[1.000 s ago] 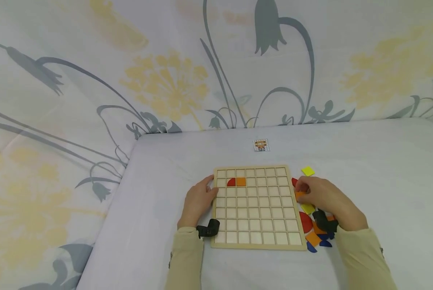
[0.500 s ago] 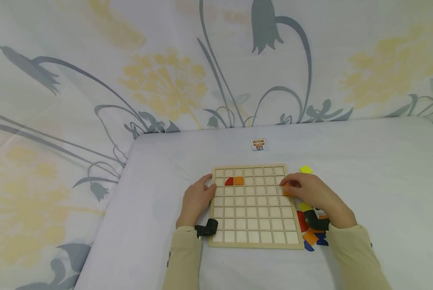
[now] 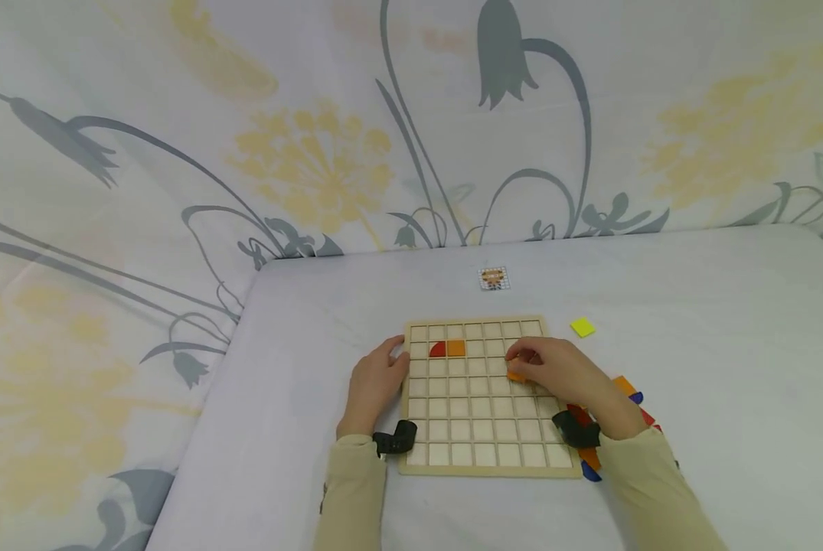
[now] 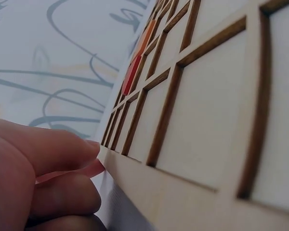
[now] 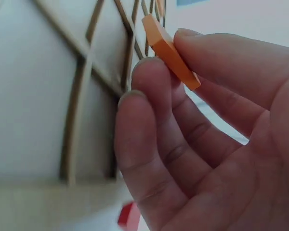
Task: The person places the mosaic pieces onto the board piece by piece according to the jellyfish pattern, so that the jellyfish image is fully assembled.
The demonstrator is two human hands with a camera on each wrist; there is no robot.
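A wooden grid board [image 3: 490, 472] lies on the white surface, with a red quarter-round piece [image 3: 438, 350] and an orange square [image 3: 455, 348] side by side in its second row. The left hand [image 3: 373, 386] grips the board's left edge; its thumb and fingers [image 4: 62, 149] are at the rim in the left wrist view. Over the right part of the grid, the right hand [image 3: 566, 375] pinches an orange piece [image 3: 516, 370] between thumb and fingers. In the right wrist view that orange piece [image 5: 171, 55] is tilted, above the cells.
Beyond the board lies a small patterned card [image 3: 494, 278]. A yellow square [image 3: 582, 327] is at the board's upper right. Orange, red and blue pieces [image 3: 591, 471] are scattered along its right side, partly under the right forearm. Floral fabric [image 3: 328, 168] rises behind the surface.
From the pieces on the right, the right hand has moved left over the board with the orange piece between its fingers. The left hand stays on the board's left edge.
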